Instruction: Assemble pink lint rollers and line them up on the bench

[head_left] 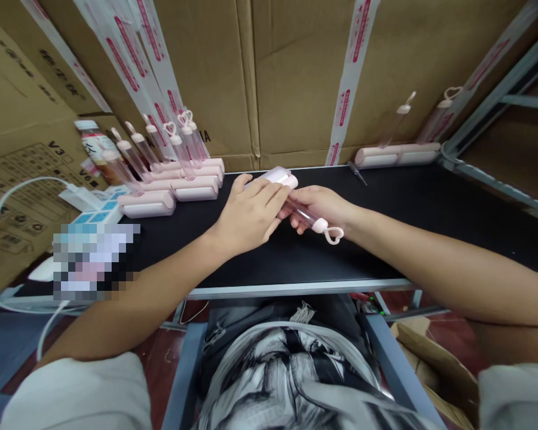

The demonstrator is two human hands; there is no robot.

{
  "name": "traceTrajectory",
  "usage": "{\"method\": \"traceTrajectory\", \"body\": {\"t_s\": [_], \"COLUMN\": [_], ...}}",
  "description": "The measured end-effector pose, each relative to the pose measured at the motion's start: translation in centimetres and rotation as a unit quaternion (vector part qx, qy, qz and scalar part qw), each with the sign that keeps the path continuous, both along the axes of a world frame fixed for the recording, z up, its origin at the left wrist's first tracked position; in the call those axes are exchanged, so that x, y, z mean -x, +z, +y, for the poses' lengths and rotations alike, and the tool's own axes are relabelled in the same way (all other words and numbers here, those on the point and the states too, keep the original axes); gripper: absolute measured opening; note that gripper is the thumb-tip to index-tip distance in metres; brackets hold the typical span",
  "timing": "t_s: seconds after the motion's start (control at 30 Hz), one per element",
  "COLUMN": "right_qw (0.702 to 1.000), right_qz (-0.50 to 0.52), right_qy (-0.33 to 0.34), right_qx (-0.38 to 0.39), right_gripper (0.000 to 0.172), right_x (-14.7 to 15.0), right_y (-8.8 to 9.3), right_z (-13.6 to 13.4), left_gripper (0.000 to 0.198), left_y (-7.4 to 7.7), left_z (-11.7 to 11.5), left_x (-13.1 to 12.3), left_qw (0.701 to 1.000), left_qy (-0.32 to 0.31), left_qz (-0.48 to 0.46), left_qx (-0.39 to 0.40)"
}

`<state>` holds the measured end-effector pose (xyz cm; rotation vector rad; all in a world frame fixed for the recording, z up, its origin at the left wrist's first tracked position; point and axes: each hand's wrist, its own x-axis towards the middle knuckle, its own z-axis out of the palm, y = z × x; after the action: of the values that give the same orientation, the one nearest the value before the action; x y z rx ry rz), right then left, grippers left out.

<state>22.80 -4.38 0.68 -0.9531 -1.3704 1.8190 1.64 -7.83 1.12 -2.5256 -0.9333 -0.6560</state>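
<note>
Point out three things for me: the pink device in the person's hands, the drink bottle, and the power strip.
Pink device (303,214): head view, on its clear tube.
Drink bottle (95,143): head view, on its label.
Power strip (101,212): head view, on its socket face.

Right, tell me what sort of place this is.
Probably a small workshop or packing station: several matching pink items with clear tubes stand on a long black worktop, and taped cardboard walls it in behind.
</note>
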Motion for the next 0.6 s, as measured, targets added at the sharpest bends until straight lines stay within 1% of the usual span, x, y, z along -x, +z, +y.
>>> {"method": "traceTrajectory", "body": {"t_s": [0.07, 0.17, 0.23, 0.27, 0.3, 0.37, 0.43, 0.47, 0.6], "right_qw": [0.999, 0.998, 0.997, 0.996, 0.996, 0.997, 0.998, 0.998, 0.997], "right_qz": [0.0, -0.016, -0.018, -0.016, -0.012, -0.007, -0.008, -0.011, -0.03], "right_qy": [0.003, 0.051, 0.074, 0.079, 0.081, 0.071, 0.054, 0.046, 0.02], "right_qx": [0.043, 0.043, 0.034, 0.028, 0.022, 0.002, -0.019, -0.029, -0.069], "right_gripper": [0.03, 0.029, 0.029, 0.03, 0.03, 0.03, 0.031, 0.031, 0.03], "right_x": [0.0, -0.1, -0.3, -0.4, -0.5, -0.6, -0.6, -0.6, -0.8], "right_y": [0.1, 0.3, 0.4, 0.5, 0.7, 1.0, 1.2, 1.2, 0.9], "right_z": [-0.4, -0.9, -1.0, -1.0, -1.1, -1.2, -1.4, -1.4, -0.7], "left_gripper": [0.051, 0.051, 0.044, 0.043, 0.044, 0.05, 0.055, 0.053, 0.039], "left_y": [-0.5, -0.7, -0.7, -0.6, -0.5, 0.0, 0.7, 1.1, 2.9], "left_z": [0.7, 2.1, 2.8, 3.0, 3.2, 3.7, 4.3, 4.7, 6.4], "left_x": [0.2, 1.1, 1.8, 2.0, 2.3, 3.1, 4.3, 5.1, 9.4], "left_qw": [1.0, 0.998, 0.991, 0.982, 0.969, 0.931, 0.895, 0.883, 0.844], "left_qy": [-0.011, -0.031, -0.037, -0.04, -0.043, -0.049, -0.041, -0.027, 0.075], "left_qz": [0.002, -0.015, -0.066, -0.11, -0.162, -0.266, -0.34, -0.362, -0.414], "left_qx": [0.01, 0.058, 0.113, 0.146, 0.182, 0.246, 0.285, 0.297, 0.332]}}
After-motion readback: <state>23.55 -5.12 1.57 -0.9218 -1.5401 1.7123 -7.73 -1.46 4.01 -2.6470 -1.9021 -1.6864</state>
